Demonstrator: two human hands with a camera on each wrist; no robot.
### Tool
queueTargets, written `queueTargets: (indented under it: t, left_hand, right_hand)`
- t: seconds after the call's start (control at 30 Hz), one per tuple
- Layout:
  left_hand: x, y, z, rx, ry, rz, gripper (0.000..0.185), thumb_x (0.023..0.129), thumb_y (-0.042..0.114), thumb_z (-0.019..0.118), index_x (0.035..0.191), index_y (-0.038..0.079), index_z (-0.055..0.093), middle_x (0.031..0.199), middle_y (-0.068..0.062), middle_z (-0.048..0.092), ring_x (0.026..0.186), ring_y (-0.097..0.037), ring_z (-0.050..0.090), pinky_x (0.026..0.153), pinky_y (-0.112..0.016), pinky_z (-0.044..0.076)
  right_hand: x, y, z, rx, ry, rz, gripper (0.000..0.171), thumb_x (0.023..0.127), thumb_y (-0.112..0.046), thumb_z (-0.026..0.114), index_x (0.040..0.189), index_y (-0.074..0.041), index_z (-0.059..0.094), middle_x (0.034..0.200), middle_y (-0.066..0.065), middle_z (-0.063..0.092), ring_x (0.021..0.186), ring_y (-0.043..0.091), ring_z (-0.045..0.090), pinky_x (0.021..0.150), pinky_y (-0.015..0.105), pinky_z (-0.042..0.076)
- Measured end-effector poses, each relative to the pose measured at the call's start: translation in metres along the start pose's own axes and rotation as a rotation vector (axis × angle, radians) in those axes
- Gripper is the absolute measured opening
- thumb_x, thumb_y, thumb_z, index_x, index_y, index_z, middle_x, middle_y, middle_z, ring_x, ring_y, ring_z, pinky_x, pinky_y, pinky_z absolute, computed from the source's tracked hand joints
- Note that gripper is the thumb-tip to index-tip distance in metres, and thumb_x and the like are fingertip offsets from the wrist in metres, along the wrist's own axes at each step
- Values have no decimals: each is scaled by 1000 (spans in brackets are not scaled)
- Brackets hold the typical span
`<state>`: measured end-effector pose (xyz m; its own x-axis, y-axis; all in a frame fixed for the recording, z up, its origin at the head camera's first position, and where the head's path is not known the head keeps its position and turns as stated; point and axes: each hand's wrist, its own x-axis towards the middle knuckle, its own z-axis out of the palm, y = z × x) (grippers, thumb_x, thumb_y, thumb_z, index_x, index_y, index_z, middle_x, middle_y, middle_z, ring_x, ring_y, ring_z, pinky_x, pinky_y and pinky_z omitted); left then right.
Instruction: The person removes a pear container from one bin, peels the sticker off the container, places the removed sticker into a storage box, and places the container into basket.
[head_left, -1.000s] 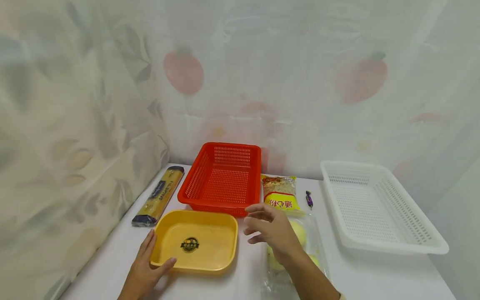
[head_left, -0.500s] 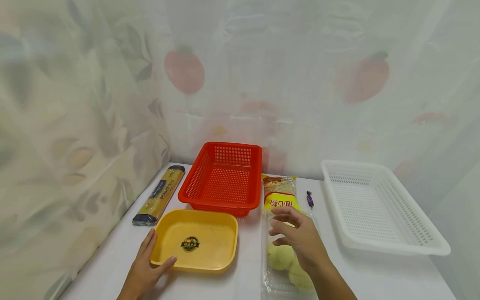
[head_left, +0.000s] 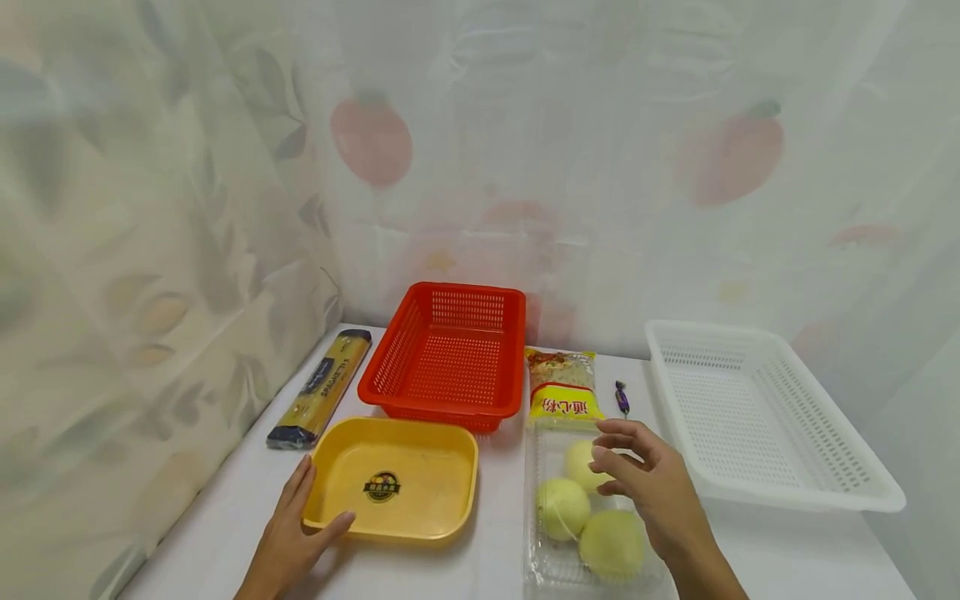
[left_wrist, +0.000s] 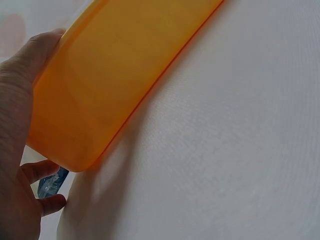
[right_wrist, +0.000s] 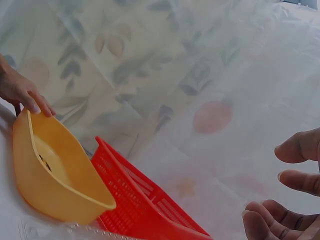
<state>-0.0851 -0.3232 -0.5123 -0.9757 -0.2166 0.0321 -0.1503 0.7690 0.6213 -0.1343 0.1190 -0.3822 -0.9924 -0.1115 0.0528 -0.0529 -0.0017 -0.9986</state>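
We see the yellow tray (head_left: pixel 393 479), smooth rounded plastic, lying flat at the front left of the bench (head_left: pixel 480 567), long axis running left to right. Our left hand (head_left: pixel 288 542) holds its near-left corner, thumb over the rim. The right hand (head_left: pixel 652 487) hovers relaxed, fingers loosely curved, grasping nothing, over the clear clamshell pack of round pale-green fruit (head_left: pixel 585 521), which points away toward the noodle packet (head_left: pixel 562 385).
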Motion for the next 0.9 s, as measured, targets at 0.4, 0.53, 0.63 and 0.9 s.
queueTargets:
  t: [0.4,0.53,0.63,0.9]
  left_hand:
    - [2,-1,0,9,-8,-17,111,80,57,71,152,-3,12,159,-17,5,138,-47,16,104,-66,19]
    - [2,0,0,5,-10,-18,111,80,57,71,152,-3,11,159,-16,4,138,-46,15,104,-65,19]
    - [1,0,0,3,-7,-13,111,80,57,71,152,-3,11,159,-16,4,138,-47,15,104,-65,19]
    - [0,0,0,4,8,3,110,80,55,71,152,-3,13,159,-16,6,138,-47,16,103,-66,20]
  right_hand:
    - [-8,16,-30,-104,54,-8,38,92,-14,68,126,-2,56,116,22,50,91,27,62,69,39,56]
    - [-10,23,-38,-170,74,2,40,93,-18,67,128,-3,55,117,19,50,93,22,61,70,37,56]
    - [-11,27,-43,-215,88,16,42,93,-21,67,129,-5,54,118,18,51,95,20,61,72,36,56]
    - [-13,40,-55,-322,93,79,51,93,-31,66,136,-12,49,124,16,46,104,24,55,77,34,54]
